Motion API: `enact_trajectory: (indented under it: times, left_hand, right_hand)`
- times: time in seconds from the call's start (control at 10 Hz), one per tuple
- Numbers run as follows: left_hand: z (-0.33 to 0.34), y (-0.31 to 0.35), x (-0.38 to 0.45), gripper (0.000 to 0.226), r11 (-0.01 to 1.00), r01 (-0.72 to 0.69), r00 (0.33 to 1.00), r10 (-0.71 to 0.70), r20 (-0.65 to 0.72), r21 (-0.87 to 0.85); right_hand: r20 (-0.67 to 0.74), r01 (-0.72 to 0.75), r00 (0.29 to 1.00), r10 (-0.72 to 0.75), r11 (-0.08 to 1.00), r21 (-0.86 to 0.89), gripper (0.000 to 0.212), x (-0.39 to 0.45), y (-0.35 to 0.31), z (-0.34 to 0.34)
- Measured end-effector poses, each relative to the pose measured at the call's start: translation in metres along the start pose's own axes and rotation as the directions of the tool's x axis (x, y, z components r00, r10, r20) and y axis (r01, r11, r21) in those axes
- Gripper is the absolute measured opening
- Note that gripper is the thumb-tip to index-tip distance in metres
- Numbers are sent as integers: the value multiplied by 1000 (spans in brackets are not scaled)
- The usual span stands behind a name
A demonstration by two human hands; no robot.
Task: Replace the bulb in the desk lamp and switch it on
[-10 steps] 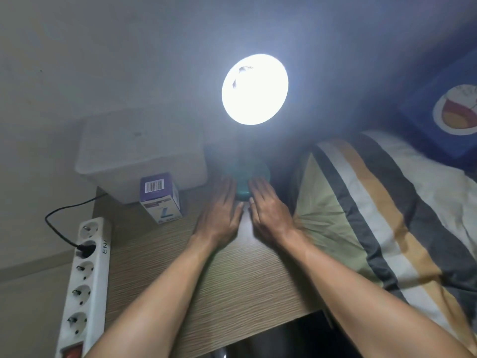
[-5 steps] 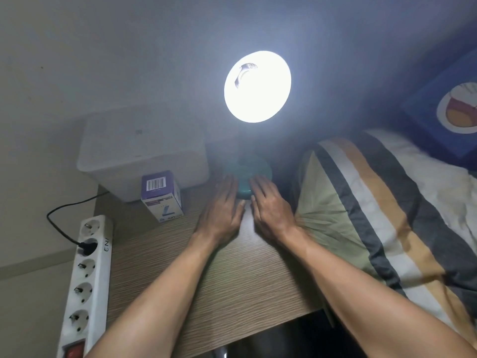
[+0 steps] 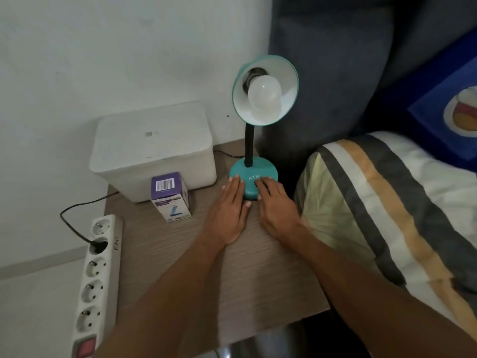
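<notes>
A teal desk lamp stands at the back of the wooden bedside table (image 3: 180,267), its round base (image 3: 254,168) marked ATN. A white bulb (image 3: 264,95) sits in the teal shade (image 3: 286,81) and is dark. My left hand (image 3: 228,210) lies flat on the table with its fingertips on the left front of the base. My right hand (image 3: 277,208) lies flat beside it, fingertips on the front of the base. Neither hand holds anything. A purple and white bulb box (image 3: 171,196) stands left of my hands.
A white lidded plastic box (image 3: 152,148) sits at the table's back left. A white power strip (image 3: 96,277) lies along the left edge with the lamp's black plug (image 3: 96,245) in it. A striped pillow (image 3: 387,208) and a dark headboard are on the right.
The bulb was glowing brightly in both earlier frames and is dark now, so the room looks evenly lit. My hands stay at the lamp base, almost unmoved.
</notes>
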State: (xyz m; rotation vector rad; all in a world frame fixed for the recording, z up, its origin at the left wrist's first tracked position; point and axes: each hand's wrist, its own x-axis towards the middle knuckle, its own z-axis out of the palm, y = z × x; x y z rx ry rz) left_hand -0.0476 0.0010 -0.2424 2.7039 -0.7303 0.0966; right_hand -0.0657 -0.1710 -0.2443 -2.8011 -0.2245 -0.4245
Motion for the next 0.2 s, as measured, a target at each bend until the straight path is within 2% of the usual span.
enact_trajectory:
  times: [0.1, 0.2]
  left_hand:
    - [-12, 5, 3, 71, 997, 10, 994, -19, 105, 80]
    - [-23, 13, -9, 76, 999, 26, 989, -32, 142, 40]
  right_hand:
    - [110, -48, 993, 39, 995, 82, 46, 10, -7, -19]
    - [155, -96, 985, 70, 981, 166, 49, 10, -10, -40]
